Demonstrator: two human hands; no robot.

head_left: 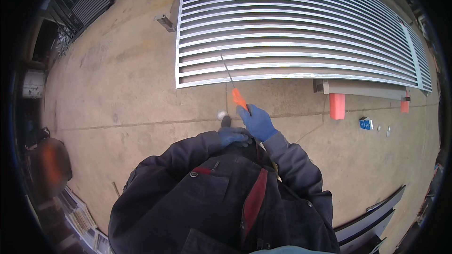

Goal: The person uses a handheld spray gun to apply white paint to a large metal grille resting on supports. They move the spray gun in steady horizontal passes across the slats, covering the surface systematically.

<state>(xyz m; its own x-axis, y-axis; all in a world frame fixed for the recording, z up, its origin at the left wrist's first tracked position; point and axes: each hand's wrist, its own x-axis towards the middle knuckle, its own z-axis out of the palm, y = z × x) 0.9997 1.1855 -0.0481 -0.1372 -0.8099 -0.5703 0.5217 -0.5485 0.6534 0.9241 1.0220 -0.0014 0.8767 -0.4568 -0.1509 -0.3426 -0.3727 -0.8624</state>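
Observation:
My right hand, in a blue glove, is closed round the orange handle of a tool with a long, thin metal shaft. Its exact kind is unclear. The shaft points away from me and overlaps the near left part of a slatted silver metal panel; whether its tip touches a slat I cannot tell. My left hand, also blue-gloved, lies at the front of my dark jacket. Its fingers stretch loosely to the right, with nothing visible in them.
The panel rests raised on metal beams, with red-pink blocks beneath. A blue and white box and small white round items lie on the concrete floor. Dark boards are at lower right, a blurred orange-and-black object at left.

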